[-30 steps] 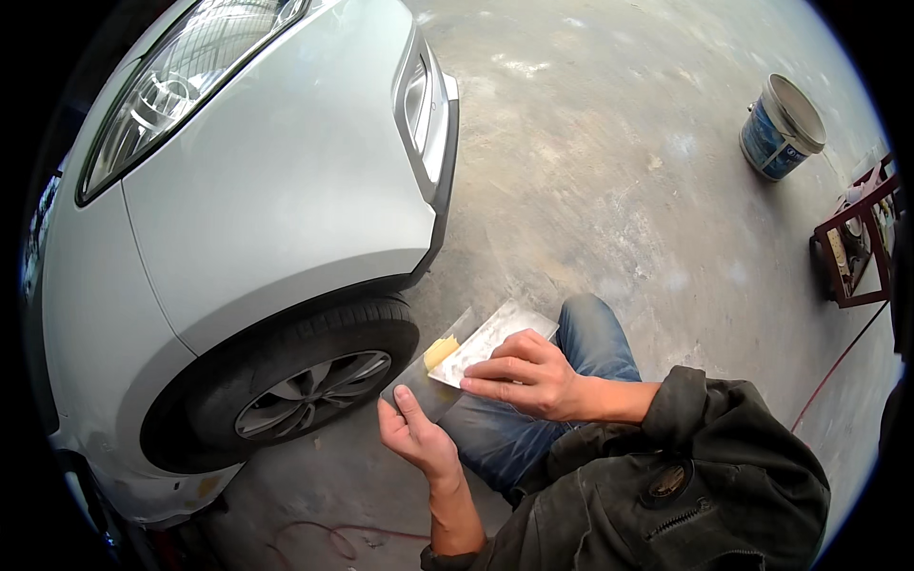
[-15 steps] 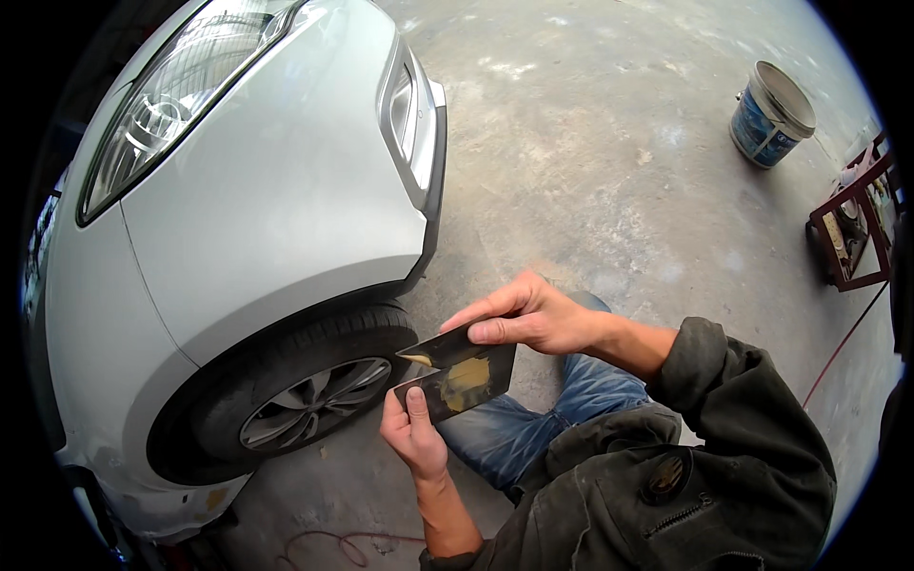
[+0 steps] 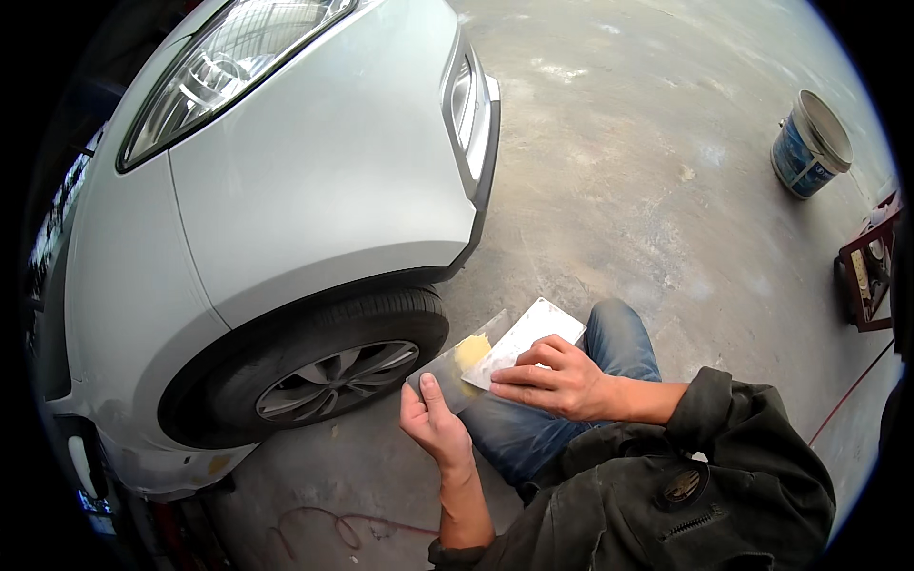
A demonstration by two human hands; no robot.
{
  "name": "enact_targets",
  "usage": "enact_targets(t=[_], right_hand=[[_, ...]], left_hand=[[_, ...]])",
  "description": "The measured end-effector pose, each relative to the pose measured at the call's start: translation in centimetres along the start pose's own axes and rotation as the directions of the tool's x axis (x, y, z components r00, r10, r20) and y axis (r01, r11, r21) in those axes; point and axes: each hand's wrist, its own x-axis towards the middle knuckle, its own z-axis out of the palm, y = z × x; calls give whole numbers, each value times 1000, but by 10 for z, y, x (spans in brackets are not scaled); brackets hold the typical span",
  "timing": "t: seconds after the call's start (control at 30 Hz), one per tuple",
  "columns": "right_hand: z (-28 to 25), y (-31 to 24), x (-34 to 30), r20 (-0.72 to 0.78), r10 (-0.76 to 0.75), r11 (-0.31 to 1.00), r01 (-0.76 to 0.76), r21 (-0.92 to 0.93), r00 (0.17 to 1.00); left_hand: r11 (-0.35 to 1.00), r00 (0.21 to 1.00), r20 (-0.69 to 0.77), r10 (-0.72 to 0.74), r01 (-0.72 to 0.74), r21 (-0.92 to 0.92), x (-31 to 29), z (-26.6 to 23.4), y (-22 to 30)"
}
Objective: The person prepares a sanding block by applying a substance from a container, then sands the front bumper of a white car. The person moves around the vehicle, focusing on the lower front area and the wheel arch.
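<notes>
Here's the yellow paste (image 3: 471,350), a soft mound sitting on the far part of a grey flat plate (image 3: 444,376), right along the near-left edge of a white spreader (image 3: 535,333); whether the two touch there, I can't tell. Plate and spreader run almost parallel, both long axes slanting up and away to the right, the spreader overlapping the plate's right side.

Now the grips: the left hand (image 3: 438,426) pinches the plate's lower-left end, thumb on top, palm turned up, with the paste lying up and to the right of that thumb. The right hand (image 3: 562,383) comes across from the right, fingers closed on the spreader near its lower end, and its fingertips are the nearer ones, the mound just up and left of them.

Beneath it all, a bent knee in blue jeans (image 3: 621,338). Just left, the wheel (image 3: 333,385) under the pale car's fender (image 3: 324,190). Well off to the right, a blue bucket (image 3: 807,152) and a dark red rack (image 3: 871,309) on the concrete floor (image 3: 609,190).
</notes>
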Motion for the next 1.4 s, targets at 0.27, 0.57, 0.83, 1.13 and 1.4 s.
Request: enact_targets(t=[0.27, 0.57, 0.83, 1.13, 1.4], right_hand=[[6, -8, 4, -33, 22, 999, -20, 40, 999], [11, -1, 11, -109, 28, 1000, -29, -7, 994], [-24, 7, 34, -259, 209, 978, -205, 41, 943], [-52, 35, 63, 430, 455, 6, -485, 874, 780], [-41, 45, 27, 400, 338, 595, -523, 611, 852]], left_hand=[[982, 997, -62, 54, -42, 182, -5, -3, -5], [978, 979, -162, 123, -92, 189, -6, 3, -5], [955, 957, -170, 235, -195, 222, 4, -11, 4], [997, 981, 179, 69, -64, -36, -3, -8, -1], [999, 994, 101, 48, -46, -18, -2, -19, 0]])
